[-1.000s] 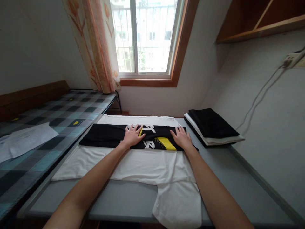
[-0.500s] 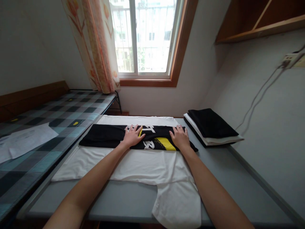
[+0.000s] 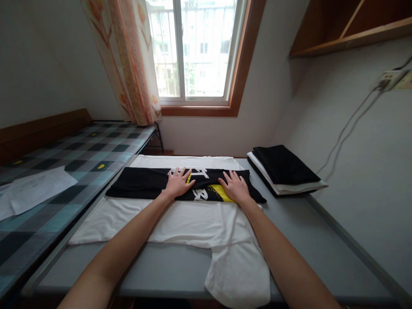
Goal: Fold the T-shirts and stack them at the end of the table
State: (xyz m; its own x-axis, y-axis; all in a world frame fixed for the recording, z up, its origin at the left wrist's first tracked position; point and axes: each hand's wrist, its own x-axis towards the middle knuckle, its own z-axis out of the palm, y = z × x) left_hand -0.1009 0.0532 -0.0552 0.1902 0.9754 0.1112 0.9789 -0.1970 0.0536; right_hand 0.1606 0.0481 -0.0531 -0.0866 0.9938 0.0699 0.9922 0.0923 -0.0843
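Note:
A black T-shirt (image 3: 138, 182) with white lettering and a yellow print is folded into a long strip. It lies across a white T-shirt (image 3: 189, 221) spread out on the grey table. My left hand (image 3: 178, 183) rests flat near the middle of the strip, fingers spread over the lettering. Towards the strip's right end my right hand (image 3: 235, 186) lies palm down, fingers apart, partly covering the yellow print. Neither hand grips the cloth. One sleeve of the white T-shirt hangs towards the table's near edge.
A stack of folded black and white clothes (image 3: 286, 169) sits at the table's back right, by the wall. On the left stands a bed with a checked mattress (image 3: 119, 141) and papers (image 3: 38, 189) on it. A cable (image 3: 347, 124) runs down from a wall socket.
My right hand has slid a little to the left along the black T-shirt, onto the yellow print. My left hand has stayed in place.

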